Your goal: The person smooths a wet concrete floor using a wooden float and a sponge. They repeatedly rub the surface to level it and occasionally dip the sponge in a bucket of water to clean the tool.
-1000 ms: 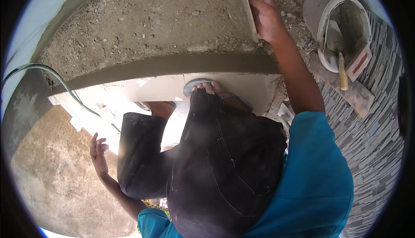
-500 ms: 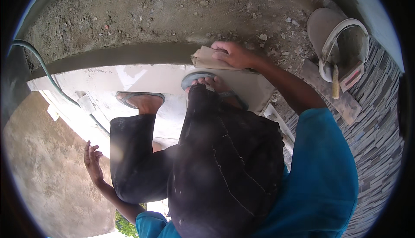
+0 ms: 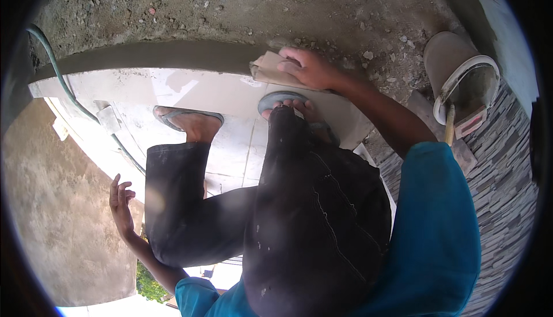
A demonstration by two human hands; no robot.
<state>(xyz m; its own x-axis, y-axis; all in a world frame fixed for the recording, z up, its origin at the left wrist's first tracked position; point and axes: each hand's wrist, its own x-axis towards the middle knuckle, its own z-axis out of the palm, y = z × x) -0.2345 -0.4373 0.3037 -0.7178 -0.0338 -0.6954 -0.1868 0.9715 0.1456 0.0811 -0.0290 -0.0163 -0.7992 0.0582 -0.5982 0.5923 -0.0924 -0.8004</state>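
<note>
My right hand (image 3: 311, 68) is closed on a folded tan piece (image 3: 271, 69), paper or cloth, I cannot tell which. It presses that piece against the border between a pale slab edge (image 3: 115, 83) and a band of smooth grey mortar (image 3: 173, 56). My left hand (image 3: 122, 202) hangs out to the left with fingers apart and nothing in it. Below the right hand, my sandalled foot (image 3: 288, 104) rests on the slab, and the other foot (image 3: 190, 124) stands further left.
A pale bucket (image 3: 452, 55) lies tipped at the right, a wooden-handled tool (image 3: 450, 124) at its mouth. Rubble-strewn ground (image 3: 242, 6) spreads beyond the mortar. A green hose (image 3: 66, 86) crosses the slab at the left. Stone-patterned surface (image 3: 507, 161) lines the right.
My right hand and the tan piece have slid slightly left along the edge. The whole view has shifted and turned a little. My left hand stays raised and apart from anything.
</note>
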